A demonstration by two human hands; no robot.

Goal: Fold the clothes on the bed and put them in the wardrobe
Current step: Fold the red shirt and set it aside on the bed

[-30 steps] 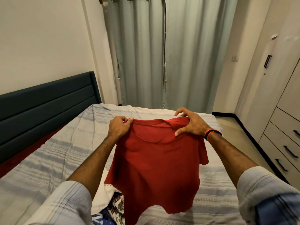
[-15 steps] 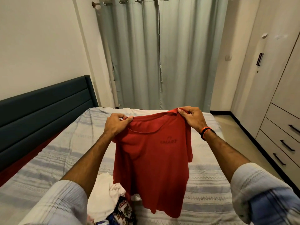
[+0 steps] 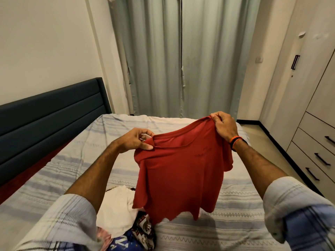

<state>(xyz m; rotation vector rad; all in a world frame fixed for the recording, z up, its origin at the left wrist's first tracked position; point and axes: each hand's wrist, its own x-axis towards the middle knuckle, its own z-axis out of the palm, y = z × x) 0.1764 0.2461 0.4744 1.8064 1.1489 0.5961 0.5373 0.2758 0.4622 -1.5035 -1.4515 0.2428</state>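
A red T-shirt (image 3: 179,176) hangs in the air above the bed (image 3: 59,171), its hem just over the bedsheet. My left hand (image 3: 135,140) pinches its left shoulder beside the neckline. My right hand (image 3: 224,125) grips the right shoulder, held higher, so the shirt hangs tilted. A pile of other clothes lies on the bed under my left arm: a white garment (image 3: 117,212) and printed dark pieces (image 3: 143,232). The wardrobe (image 3: 308,91) stands on the right, its doors and drawers closed.
A dark padded headboard (image 3: 50,113) runs along the left. Grey curtains (image 3: 181,57) hang behind the bed. A strip of floor (image 3: 257,140) lies between the bed and the wardrobe drawers (image 3: 320,156).
My left hand has dropped lower and my right hand has moved out to the right, spreading the shirt wider. The shirt now hangs slanted instead of straight down.
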